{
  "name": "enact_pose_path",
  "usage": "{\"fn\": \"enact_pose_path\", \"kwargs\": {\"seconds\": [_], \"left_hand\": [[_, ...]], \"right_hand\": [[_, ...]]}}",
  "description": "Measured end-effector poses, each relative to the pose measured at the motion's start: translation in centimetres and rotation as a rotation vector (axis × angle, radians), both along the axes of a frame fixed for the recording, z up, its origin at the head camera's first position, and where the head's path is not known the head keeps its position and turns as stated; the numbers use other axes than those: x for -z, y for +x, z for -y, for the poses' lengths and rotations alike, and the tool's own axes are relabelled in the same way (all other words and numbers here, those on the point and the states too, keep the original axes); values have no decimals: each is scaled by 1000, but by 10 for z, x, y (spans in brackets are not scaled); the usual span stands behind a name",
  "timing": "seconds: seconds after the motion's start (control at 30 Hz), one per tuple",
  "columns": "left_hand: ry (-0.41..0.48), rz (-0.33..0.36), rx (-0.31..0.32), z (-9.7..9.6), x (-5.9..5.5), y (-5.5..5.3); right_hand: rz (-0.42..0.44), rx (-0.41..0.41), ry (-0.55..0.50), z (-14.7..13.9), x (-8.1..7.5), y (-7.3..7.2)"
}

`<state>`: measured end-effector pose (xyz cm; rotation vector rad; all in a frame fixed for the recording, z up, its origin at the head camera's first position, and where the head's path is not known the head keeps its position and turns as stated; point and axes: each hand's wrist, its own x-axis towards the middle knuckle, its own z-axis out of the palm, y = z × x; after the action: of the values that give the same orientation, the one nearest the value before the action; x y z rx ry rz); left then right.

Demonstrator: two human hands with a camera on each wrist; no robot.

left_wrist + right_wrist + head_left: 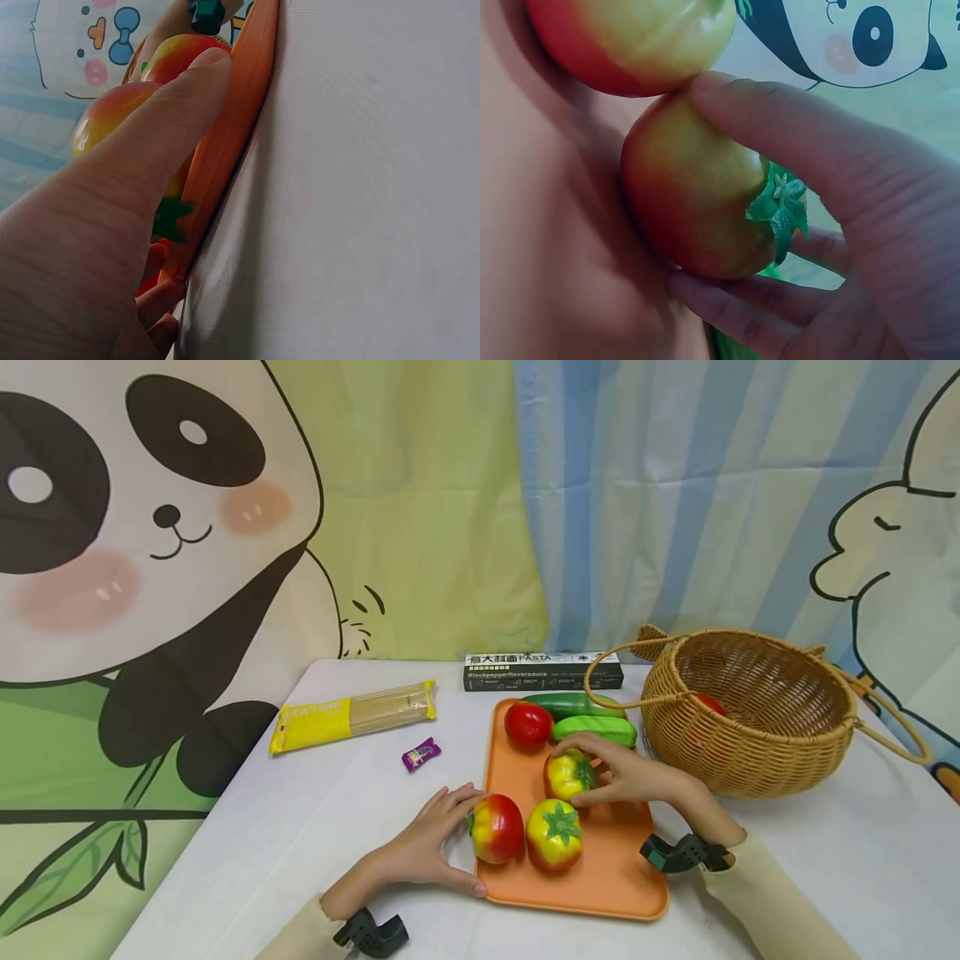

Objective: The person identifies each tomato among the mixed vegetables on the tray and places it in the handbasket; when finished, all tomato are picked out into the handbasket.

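My right hand (pixel 626 774) grips a red-and-yellow toy tomato (pixel 562 775) with a green leafy top, its thumb on one side and fingers on the other. In the right wrist view this tomato (pixel 705 195) sits between thumb and fingers, over the orange tray (pixel 607 885). Two more such tomatoes lie on the tray: one at the left edge (pixel 498 829), one beside it (pixel 553 837). Around the left tomato, my left hand (pixel 426 845) is spread at the tray's left rim, thumb near the front corner. Its thumb passes over the rim in the left wrist view.
A dark red tomato (pixel 528 724), a light green cucumber (pixel 596 730) and a darker one (pixel 573 705) lie at the tray's back. Right of it stands a wicker basket (pixel 750 760) with something red inside. A black pasta box (pixel 540 675), yellow noodle packet (pixel 315 724) and purple sweet (pixel 421 754) lie around.
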<state>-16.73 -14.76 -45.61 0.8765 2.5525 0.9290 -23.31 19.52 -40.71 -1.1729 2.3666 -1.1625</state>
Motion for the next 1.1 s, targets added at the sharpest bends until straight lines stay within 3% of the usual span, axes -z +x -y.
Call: {"fn": "enact_pose_path", "kwargs": {"seconds": [0.33, 0.67, 1.1], "left_hand": [[-5, 29, -13, 0, -1, -1], [-7, 24, -13, -1, -2, 0], [-7, 32, -17, -1, -1, -1]], "right_hand": [[-12, 32, 27, 0, -5, 2], [-159, 94, 27, -3, -13, 3], [-228, 141, 24, -8, -34, 9]]}}
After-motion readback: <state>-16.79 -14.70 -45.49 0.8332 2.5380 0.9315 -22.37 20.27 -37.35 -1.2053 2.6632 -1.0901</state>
